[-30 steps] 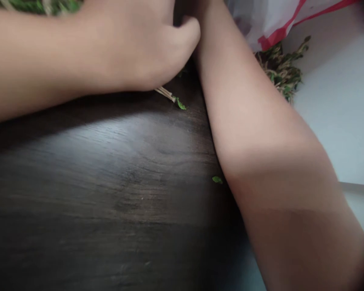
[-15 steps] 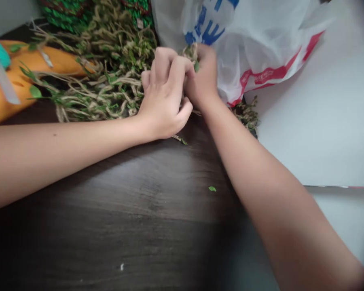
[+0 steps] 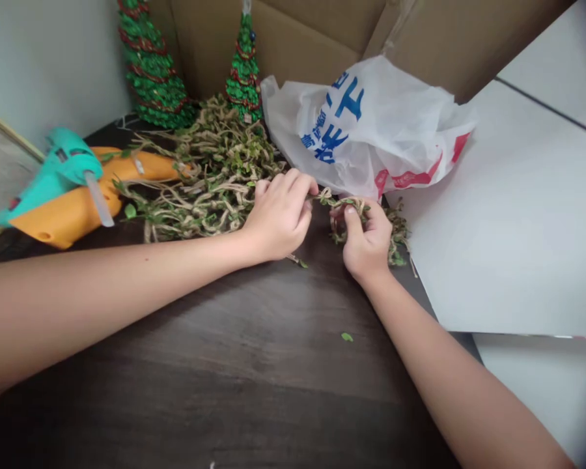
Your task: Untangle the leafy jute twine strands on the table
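Observation:
A stretch of leafy twine (image 3: pixel 326 197) runs between my two hands. My left hand (image 3: pixel 282 215), back upward, pinches one end at the right edge of a large tangle of leafy twine (image 3: pixel 200 202). Curled around the other part is my right hand (image 3: pixel 368 238), its thumb pressed on the strand. Beyond my right hand lies a smaller heap of the same twine (image 3: pixel 398 234), partly under a white plastic bag (image 3: pixel 371 130) with blue and red print.
At the left lies a teal and orange glue gun (image 3: pixel 68 189). Two green tree figures (image 3: pixel 153 78) (image 3: pixel 244 78) stand behind the tangle, before a cardboard box (image 3: pixel 283 39). White boards (image 3: pixel 517 228) lie right. A loose leaf (image 3: pixel 346 337) rests on the dark table (image 3: pixel 215 378).
My right hand has moved away from my left hand, to the right, drawing the twine out between them. The view has shifted, so the trees and cardboard show more.

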Motion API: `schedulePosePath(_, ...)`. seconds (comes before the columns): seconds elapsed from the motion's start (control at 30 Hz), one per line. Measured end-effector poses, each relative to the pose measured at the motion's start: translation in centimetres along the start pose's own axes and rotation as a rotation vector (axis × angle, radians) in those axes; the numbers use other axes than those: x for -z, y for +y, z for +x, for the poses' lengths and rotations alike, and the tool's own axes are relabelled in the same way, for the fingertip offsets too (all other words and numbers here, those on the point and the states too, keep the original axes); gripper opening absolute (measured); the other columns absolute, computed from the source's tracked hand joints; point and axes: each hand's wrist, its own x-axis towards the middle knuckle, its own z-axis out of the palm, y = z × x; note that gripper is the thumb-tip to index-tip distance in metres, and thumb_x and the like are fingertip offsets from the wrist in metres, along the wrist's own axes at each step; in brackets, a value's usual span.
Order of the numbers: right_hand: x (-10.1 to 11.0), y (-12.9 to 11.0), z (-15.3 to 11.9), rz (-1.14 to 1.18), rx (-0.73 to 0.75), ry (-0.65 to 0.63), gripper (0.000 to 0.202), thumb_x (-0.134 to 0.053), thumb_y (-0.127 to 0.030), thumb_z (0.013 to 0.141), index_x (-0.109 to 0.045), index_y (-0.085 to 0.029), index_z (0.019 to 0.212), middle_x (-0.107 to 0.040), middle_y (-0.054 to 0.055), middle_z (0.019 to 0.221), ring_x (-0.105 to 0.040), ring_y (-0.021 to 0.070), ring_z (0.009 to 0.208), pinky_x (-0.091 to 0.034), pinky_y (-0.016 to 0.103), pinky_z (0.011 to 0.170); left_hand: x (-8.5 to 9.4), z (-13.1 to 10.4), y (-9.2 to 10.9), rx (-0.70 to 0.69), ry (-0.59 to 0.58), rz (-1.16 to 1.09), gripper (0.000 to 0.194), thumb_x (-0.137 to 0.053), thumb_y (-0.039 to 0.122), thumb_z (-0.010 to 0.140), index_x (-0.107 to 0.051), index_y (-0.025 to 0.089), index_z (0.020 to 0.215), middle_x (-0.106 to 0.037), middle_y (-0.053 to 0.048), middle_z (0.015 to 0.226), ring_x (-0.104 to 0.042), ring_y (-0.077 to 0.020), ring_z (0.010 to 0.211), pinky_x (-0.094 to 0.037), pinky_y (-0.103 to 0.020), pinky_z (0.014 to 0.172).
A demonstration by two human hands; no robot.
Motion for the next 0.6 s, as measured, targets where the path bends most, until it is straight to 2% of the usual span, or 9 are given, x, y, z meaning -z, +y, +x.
schedulePosePath(0.13,-0.2,-0.2,-0.3,0.053,-0.073,-0.134,0.012,-0.054,-0.034,0.097,-0.059,-0.023,0.099,-0.056,-0.004,0.067,-0.053,0.0124,0.052,-0.047,0.028,0.052,0.2,-0.2,0.2,-0.054,-0.013,0.025,0.038,-0.049,0.017,0.085,-0.053,0.018,0.123,-0.058,-0.011,0.124,-0.051,-0.0287,0.115,-0.033,-0.045,0.099)
schedulePosePath(0.23,0.0,-0.3,-0.4,-0.065,-0.016,-0.198,0.011,-0.053,-0.030,0.097,-0.060,-0.022,0.098,-0.058,-0.002,0.071,-0.055,0.0126,0.059,-0.046,0.028,0.059,0.5,-0.4,0.3,-0.171,0.007,0.006,0.049,-0.056,0.024,0.082,-0.050,0.018,0.130,-0.055,-0.012,0.133,-0.047,-0.0309,0.123,-0.029,-0.047,0.103)
schedulePosePath(0.33,0.1,-0.7,-0.3,-0.132,0.074,-0.272,0.011,-0.051,-0.024,0.097,-0.059,-0.020,0.091,-0.060,-0.001,0.077,-0.056,0.0122,0.067,-0.045,0.027,0.066,0.8,-0.7,0.3,-0.286,0.002,-0.015,0.041,-0.054,0.027,0.084,-0.053,0.018,0.124,-0.062,-0.011,0.124,-0.053,-0.0286,0.117,-0.031,-0.047,0.101)
schedulePosePath(0.43,0.1,-1.0,-0.2,-0.182,0.135,-0.307,0.013,-0.051,-0.021,0.096,-0.057,-0.020,0.085,-0.055,-0.003,0.071,-0.052,0.0109,0.063,-0.042,0.025,0.063,0.9,-1.0,0.2,-0.374,0.095,-0.021,0.039,-0.057,0.033,0.084,-0.053,0.018,0.121,-0.064,-0.011,0.117,-0.056,-0.0287,0.110,-0.033,-0.048,0.097)
schedulePosePath(0.53,0.0,-1.0,-0.2,-0.243,0.231,-0.329,0.010,-0.051,-0.020,0.094,-0.056,-0.020,0.086,-0.057,-0.002,0.071,-0.053,0.0120,0.063,-0.042,0.026,0.063,0.9,-1.1,0.1,-0.515,0.225,-0.099,0.039,-0.057,0.023,0.084,-0.049,0.020,0.123,-0.063,-0.010,0.118,-0.057,-0.0265,0.112,-0.039,-0.045,0.098)
schedulePosePath(0.6,-0.1,-0.9,-0.3,-0.265,0.323,-0.338,0.008,-0.052,-0.018,0.092,-0.056,-0.020,0.086,-0.060,0.000,0.073,-0.055,0.0133,0.065,-0.043,0.027,0.063,0.7,-1.0,0.0,-0.597,0.192,-0.177,0.043,-0.053,0.015,0.085,-0.046,0.020,0.127,-0.060,-0.011,0.122,-0.056,-0.0242,0.117,-0.044,-0.041,0.099)
